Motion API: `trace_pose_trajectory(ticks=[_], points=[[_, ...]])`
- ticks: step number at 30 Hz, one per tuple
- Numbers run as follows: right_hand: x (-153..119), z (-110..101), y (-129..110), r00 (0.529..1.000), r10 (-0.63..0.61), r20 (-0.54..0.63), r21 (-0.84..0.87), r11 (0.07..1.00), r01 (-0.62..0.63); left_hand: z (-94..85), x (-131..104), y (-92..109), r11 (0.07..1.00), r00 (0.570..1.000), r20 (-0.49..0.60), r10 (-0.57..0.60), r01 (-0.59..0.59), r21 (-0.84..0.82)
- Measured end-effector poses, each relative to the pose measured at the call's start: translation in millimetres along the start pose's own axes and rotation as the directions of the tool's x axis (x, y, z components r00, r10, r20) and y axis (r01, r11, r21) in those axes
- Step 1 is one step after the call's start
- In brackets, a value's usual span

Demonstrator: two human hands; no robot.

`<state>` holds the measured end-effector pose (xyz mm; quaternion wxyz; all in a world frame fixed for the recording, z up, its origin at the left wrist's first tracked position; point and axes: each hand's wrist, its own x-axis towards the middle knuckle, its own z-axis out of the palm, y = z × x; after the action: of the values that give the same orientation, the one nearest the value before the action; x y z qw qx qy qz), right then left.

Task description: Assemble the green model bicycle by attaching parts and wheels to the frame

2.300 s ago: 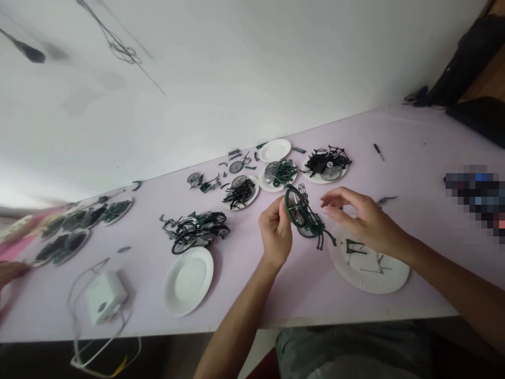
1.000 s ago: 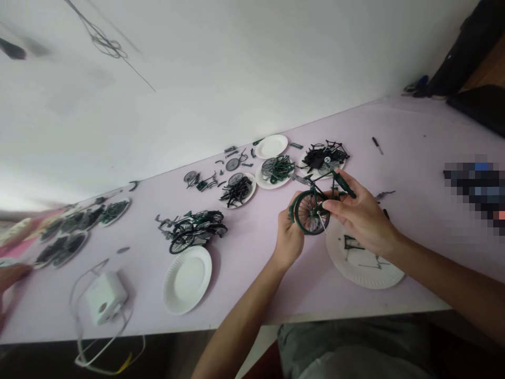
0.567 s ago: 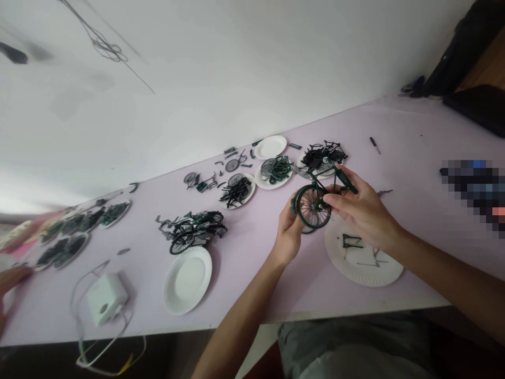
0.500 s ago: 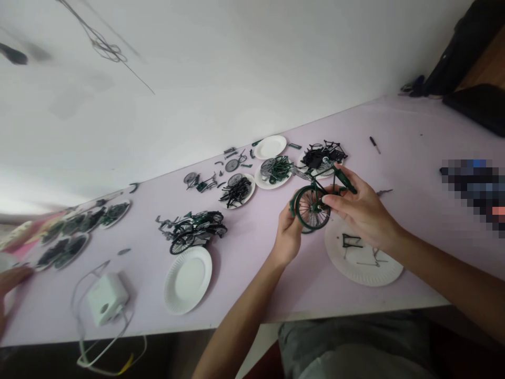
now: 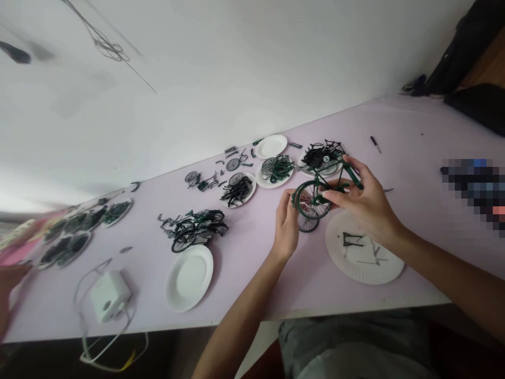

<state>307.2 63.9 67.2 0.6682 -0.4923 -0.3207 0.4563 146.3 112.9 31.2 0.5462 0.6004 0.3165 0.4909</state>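
Note:
A dark green model bicycle (image 5: 313, 200) is held up between my two hands, above the pale pink table. My left hand (image 5: 287, 223) grips it at the left, by the rim and fender of a wheel. At the right, my right hand (image 5: 365, 202) pinches the frame, with the thumb near the wheel hub and fingers at the green upper part. A second wheel shows below the first. Under my right wrist, a white paper plate (image 5: 335, 252) bears thin dark metal parts (image 5: 353, 239).
Finished-looking bicycles (image 5: 197, 226) stand left of centre behind a bare paper plate (image 5: 189, 278). Plates of black parts (image 5: 238, 189) and green parts (image 5: 276, 169) line the back. A screwdriver (image 5: 376, 143) lies at right, a white box with cables (image 5: 110, 296) at left. Another person's hand is at far left.
The bicycle has tilted slightly, and its lower wheel shows more below the upper one. My right hand has shifted a little to the right and up with the frame.

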Motion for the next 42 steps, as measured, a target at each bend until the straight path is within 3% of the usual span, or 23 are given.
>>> trace_pose_trajectory(ticks=[4,6,8,11,14,20,24,29,33,37,39,42], points=[[6.6,-3.4,-1.0,0.996,-0.045,-0.081,-0.004,0.999,0.045,-2.0,2.2,4.4,0.988,0.974,-0.167,0.151,-0.142,0.067],[9.1,-5.3,0.7,0.993,-0.059,-0.098,-0.006,0.998,0.059,-2.0,1.7,6.3,0.958,0.949,-0.177,0.262,-0.233,0.169],[11.1,-7.0,4.3,0.991,-0.093,-0.096,-0.008,0.996,0.093,0.2,0.1,5.1,0.933,0.945,-0.134,0.299,-0.260,0.249],[12.6,-8.9,10.7,0.984,-0.172,-0.043,-0.047,0.984,0.170,8.2,-2.7,-2.0,0.974,0.991,-0.031,0.132,-0.123,0.192],[10.4,-8.9,13.8,0.979,-0.204,0.026,-0.107,0.973,0.206,16.7,-3.5,-6.8,0.997,0.995,0.071,-0.070,0.067,0.042],[6.3,-9.4,14.5,0.955,-0.293,0.052,-0.229,0.927,0.297,17.6,-1.7,5.6,0.978,0.979,0.069,-0.191,0.196,-0.069],[14.3,-15.3,21.6,0.933,-0.356,0.052,-0.279,0.892,0.356,13.8,-0.8,10.3,0.974,0.974,0.075,-0.214,0.218,-0.061],[16.9,-15.0,19.7,0.939,-0.343,-0.021,-0.244,0.913,0.328,13.6,-2.5,13.2,0.982,0.980,0.098,-0.173,0.179,-0.058],[7.6,-5.7,5.3,0.972,-0.233,-0.028,-0.077,0.970,0.231,14.4,-4.1,18.7,0.981,0.981,0.099,-0.169,0.177,-0.077],[1.6,2.0,4.1,0.995,-0.061,0.078,0.120,0.991,0.051,14.4,-4.5,21.1,0.983,0.983,0.096,-0.158,0.166,-0.084],[0.3,2.8,8.6,0.993,-0.021,0.112,0.089,0.996,0.011,14.6,-5.4,20.0,0.986,0.981,0.117,-0.155,0.161,-0.051],[-0.7,0.2,13.5,0.997,-0.072,0.027,-0.101,0.992,0.074,15.3,-8.0,17.6,0.990,0.981,0.141,-0.134,0.127,0.058]])
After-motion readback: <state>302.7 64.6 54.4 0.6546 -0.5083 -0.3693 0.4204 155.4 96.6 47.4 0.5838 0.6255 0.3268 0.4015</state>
